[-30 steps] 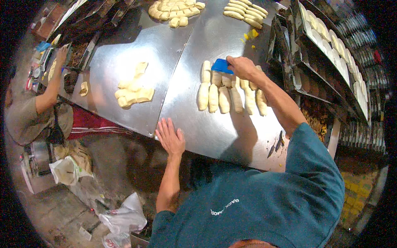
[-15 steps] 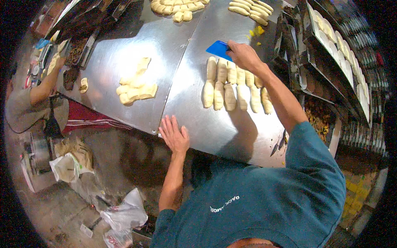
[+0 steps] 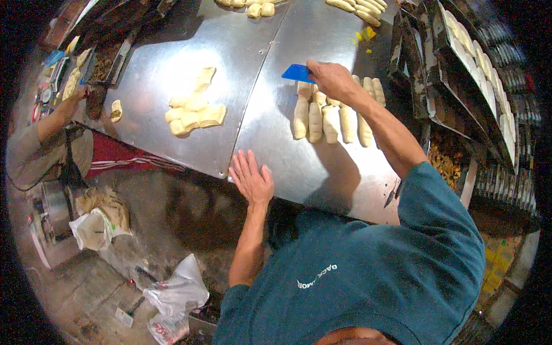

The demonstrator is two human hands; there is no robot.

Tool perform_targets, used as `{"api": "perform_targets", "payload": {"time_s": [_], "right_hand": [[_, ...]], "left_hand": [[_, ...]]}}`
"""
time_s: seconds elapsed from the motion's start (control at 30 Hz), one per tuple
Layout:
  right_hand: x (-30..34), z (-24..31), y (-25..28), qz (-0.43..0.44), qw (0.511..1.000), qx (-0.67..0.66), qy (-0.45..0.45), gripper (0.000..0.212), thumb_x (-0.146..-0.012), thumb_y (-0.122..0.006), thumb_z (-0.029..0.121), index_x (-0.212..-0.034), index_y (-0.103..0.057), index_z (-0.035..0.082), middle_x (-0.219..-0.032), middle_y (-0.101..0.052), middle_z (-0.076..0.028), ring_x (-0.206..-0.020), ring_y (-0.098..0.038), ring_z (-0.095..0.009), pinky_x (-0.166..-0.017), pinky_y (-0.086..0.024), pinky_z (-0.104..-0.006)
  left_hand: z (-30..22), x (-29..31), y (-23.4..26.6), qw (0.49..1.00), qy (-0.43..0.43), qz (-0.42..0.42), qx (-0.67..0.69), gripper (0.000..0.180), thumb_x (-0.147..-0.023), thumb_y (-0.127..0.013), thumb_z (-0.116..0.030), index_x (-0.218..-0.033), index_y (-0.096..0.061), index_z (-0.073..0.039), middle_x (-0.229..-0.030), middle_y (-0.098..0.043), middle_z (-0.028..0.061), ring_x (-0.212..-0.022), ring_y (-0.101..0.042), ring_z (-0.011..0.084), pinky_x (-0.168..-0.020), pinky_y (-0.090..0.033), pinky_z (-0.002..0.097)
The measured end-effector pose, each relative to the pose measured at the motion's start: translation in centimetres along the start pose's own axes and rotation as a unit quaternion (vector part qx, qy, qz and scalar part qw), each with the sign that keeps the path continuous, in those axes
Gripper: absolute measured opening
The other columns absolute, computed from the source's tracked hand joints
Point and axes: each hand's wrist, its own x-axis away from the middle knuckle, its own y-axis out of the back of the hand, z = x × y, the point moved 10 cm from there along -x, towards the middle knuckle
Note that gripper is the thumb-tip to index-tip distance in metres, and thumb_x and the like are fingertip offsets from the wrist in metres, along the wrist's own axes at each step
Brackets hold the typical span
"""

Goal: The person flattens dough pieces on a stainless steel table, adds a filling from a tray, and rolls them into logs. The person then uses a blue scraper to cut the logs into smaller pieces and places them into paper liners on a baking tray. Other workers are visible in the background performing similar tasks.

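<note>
My right hand (image 3: pixel 332 79) grips a blue dough scraper (image 3: pixel 297 73) over the far left end of a double row of dough rolls (image 3: pixel 330 122). The rolls lie side by side on the metal table, and my forearm hides some on the right. Flat near the table's front edge rests my left hand (image 3: pixel 252 177), its fingers spread and nothing in them. A cluster of pale dough pieces (image 3: pixel 194 115) lies on the table ahead and to the left of it.
More dough rolls (image 3: pixel 359 8) and a group of dough pieces (image 3: pixel 260 10) lie at the far edge. Yellow scraps (image 3: pixel 365 35) sit near the rolls. Trays of dough (image 3: pixel 468 49) stand at the right. A co-worker's arm (image 3: pixel 60 113) reaches in at left. Plastic bags (image 3: pixel 179 287) lie below.
The scraper has shifted slightly left and toward me, now covering part of the far row's left end. My left hand stays flat at the table edge. The view has shifted a little.
</note>
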Motion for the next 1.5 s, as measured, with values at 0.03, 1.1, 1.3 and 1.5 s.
{"api": "perform_targets", "payload": {"time_s": [0.03, 1.1, 1.3, 1.5], "right_hand": [[0.0, 0.0, -0.5, 0.011, 1.0, 0.004, 0.003, 0.015, -0.086, -0.055, 0.019, -0.098, -0.054, 0.009, -0.082, -0.067, -0.017, -0.08, -0.066, -0.038, -0.066, -0.051, -0.0502], [-7.8, -20.8, -1.6, -0.212, 0.918, -0.245, -0.227, 0.07, -0.083, -0.064, 0.038, -0.136, -0.042, -0.002, -0.122, -0.057, -0.029, -0.114, -0.057, -0.038, -0.097, -0.045, -0.0438], [15.8, -12.4, 5.9, -0.283, 0.928, -0.182, -0.16, 0.04, -0.091, -0.057, 0.012, -0.13, -0.052, 0.004, -0.111, -0.064, -0.015, -0.103, -0.061, -0.021, -0.09, -0.047, -0.0324], [27.3, -15.5, -2.7, -0.175, 0.914, -0.175, -0.323, 0.039, -0.083, -0.058, 0.013, -0.121, -0.061, 0.011, -0.119, -0.059, -0.021, -0.111, -0.056, -0.036, -0.095, -0.045, -0.0416]], "left_hand": [[0.0, 0.1, 0.0, 1.0, 0.0, 0.002, 0.001, 0.06, -0.087, -0.054, -0.026, -0.141, -0.04, -0.003, -0.15, -0.03, 0.0203, -0.14, -0.024, 0.0378, -0.113, -0.015, 0.055], [0.1, -0.5, -0.7, 0.997, 0.011, 0.042, -0.061, 0.061, -0.088, -0.052, -0.026, -0.144, -0.036, -0.006, -0.152, -0.028, 0.0182, -0.141, -0.023, 0.0378, -0.113, -0.016, 0.0548], [-0.6, -0.2, -0.9, 0.998, 0.002, 0.027, -0.058, 0.061, -0.09, -0.05, -0.028, -0.145, -0.034, -0.007, -0.152, -0.028, 0.0176, -0.141, -0.023, 0.0366, -0.113, -0.016, 0.0554], [-1.0, -0.2, -0.4, 0.998, -0.006, 0.033, -0.06, 0.06, -0.091, -0.049, -0.028, -0.145, -0.033, -0.007, -0.152, -0.029, 0.0178, -0.141, -0.023, 0.0368, -0.112, -0.017, 0.056]]}}
